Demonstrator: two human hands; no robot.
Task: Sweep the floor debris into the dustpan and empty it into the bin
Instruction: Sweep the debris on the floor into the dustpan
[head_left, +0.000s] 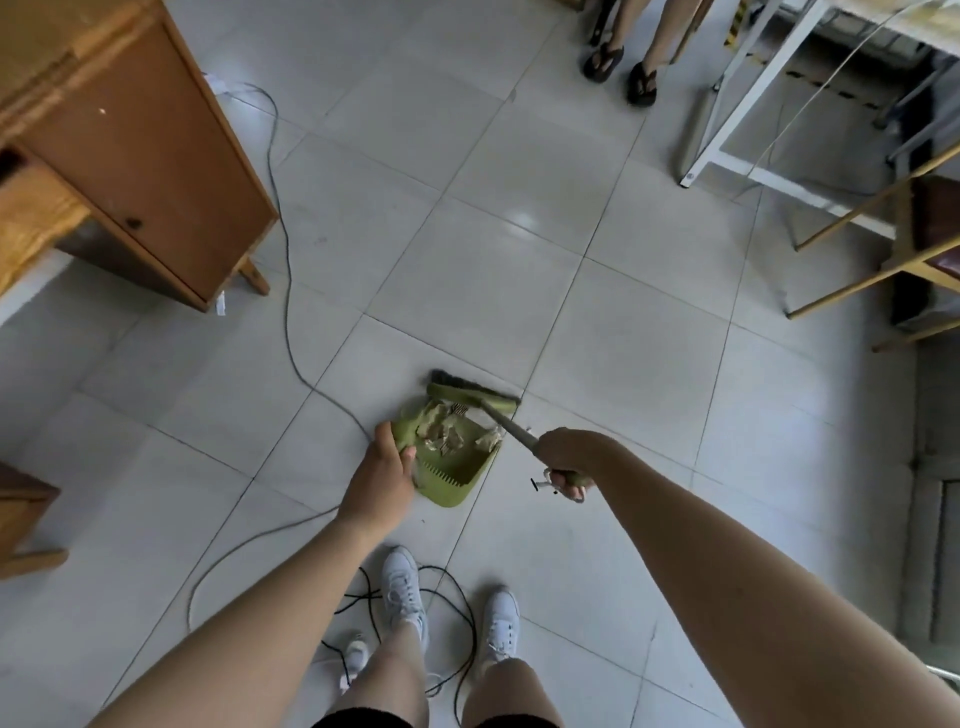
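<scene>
**Head view: debris in the pan, emptying not yet done**

Looking down at a tiled floor (519, 249). Gripping the side wall of the green dustpan (460, 480) with the left hand (376, 478), thumb curling over its rim. Clamping the handle of the broom (470, 396) with the right hand (566, 460), bristles pressing at the pan's mouth. Resting on the floor, just ahead of white shoes (402, 582), and holding crumpled paper debris (441, 434). Judging the sweeping as almost finished; carrying and tipping into the bin remaining, with no bin showing. Finding no readable brand, label or writing.
</scene>
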